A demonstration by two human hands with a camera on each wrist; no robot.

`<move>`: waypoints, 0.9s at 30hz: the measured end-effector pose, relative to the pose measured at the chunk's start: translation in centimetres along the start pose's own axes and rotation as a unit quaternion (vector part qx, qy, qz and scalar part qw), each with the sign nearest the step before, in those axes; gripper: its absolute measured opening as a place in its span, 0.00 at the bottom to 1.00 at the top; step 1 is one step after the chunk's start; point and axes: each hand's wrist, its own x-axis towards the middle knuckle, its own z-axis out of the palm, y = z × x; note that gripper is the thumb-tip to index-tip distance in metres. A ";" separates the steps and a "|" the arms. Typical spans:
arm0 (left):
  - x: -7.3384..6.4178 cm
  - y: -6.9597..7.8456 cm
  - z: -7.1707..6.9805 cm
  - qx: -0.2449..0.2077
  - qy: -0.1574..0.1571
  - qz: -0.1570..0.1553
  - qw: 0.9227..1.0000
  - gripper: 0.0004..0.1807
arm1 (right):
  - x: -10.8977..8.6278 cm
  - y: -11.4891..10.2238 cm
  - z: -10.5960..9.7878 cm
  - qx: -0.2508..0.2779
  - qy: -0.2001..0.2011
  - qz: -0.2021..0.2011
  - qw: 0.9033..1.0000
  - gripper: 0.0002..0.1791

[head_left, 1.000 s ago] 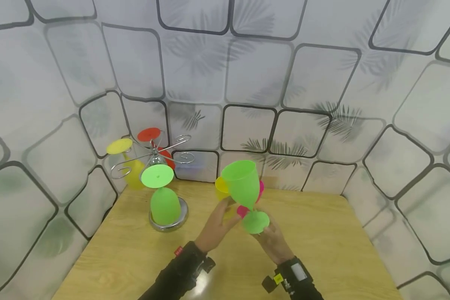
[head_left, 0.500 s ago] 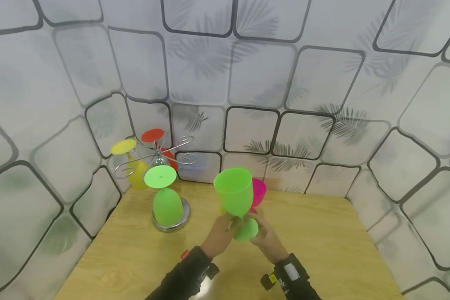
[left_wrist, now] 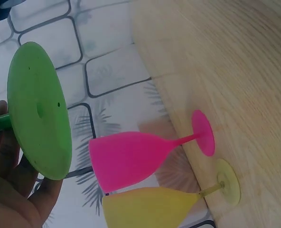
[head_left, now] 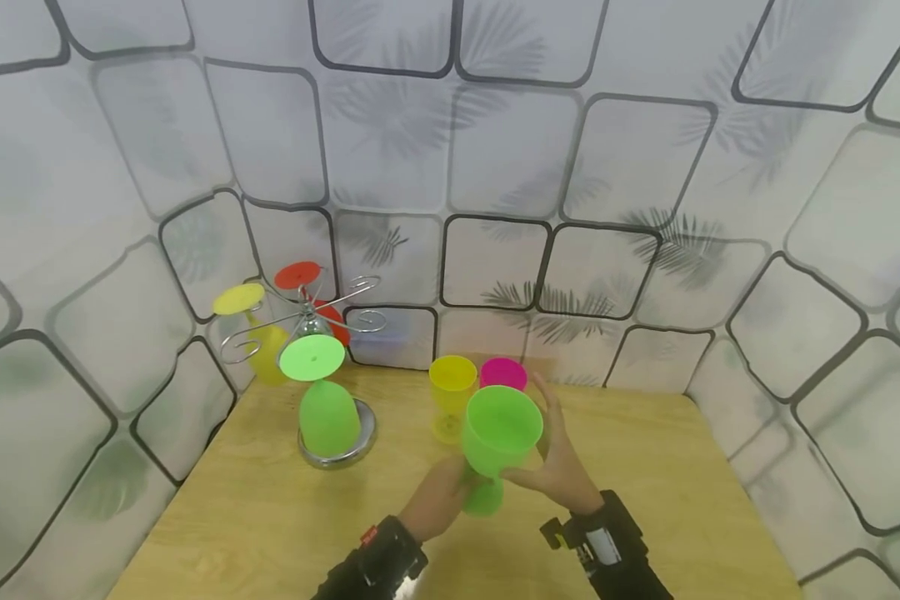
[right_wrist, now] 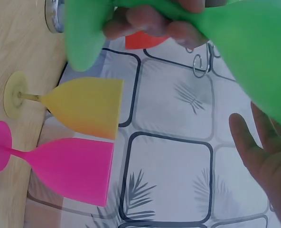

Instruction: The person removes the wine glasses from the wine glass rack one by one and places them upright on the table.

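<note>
Upright above the table, a green plastic goblet [head_left: 501, 433] is held by my left hand [head_left: 441, 498], its fingers curled round the stem. The left wrist view shows the underside of its round foot [left_wrist: 38, 111] with fingers behind it. My right hand [head_left: 568, 467] is beside the bowl, thumb low and fingers raised apart from each other. In the right wrist view, those right fingers [right_wrist: 261, 147] are spread and relaxed near the bowl; contact cannot be made out. Behind the goblet stand a yellow goblet [head_left: 452, 383] and a pink goblet [head_left: 503, 374], partly covered in the head view.
At the left stands a chrome rack [head_left: 307, 312] with curled wire arms and a round base [head_left: 367, 429]. Upside down on it hang a green goblet [head_left: 328, 421], a yellow goblet [head_left: 268, 350] and a red goblet [head_left: 297, 275]. Patterned wall surrounds the wooden table [head_left: 645, 517].
The held green goblet has come lower and nearer, its bowl now tipped less. My left hand has taken the stem, while my right hand has left the foot and moved up beside the bowl.
</note>
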 end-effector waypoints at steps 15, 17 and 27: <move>-0.6 -0.8 -0.2 0.024 0.021 -0.003 0.999 0.21 | 0.8 2.1 -3.9 -0.062 0.057 0.027 0.996 0.58; -0.8 -1.1 -0.3 0.020 0.026 -0.009 0.999 0.21 | 1.2 3.3 -5.6 -0.078 0.085 0.063 0.991 0.58; -1.5 -2.0 -0.2 0.018 0.024 0.000 1.000 0.18 | 1.9 10.7 -9.5 -0.093 0.175 0.227 0.953 0.63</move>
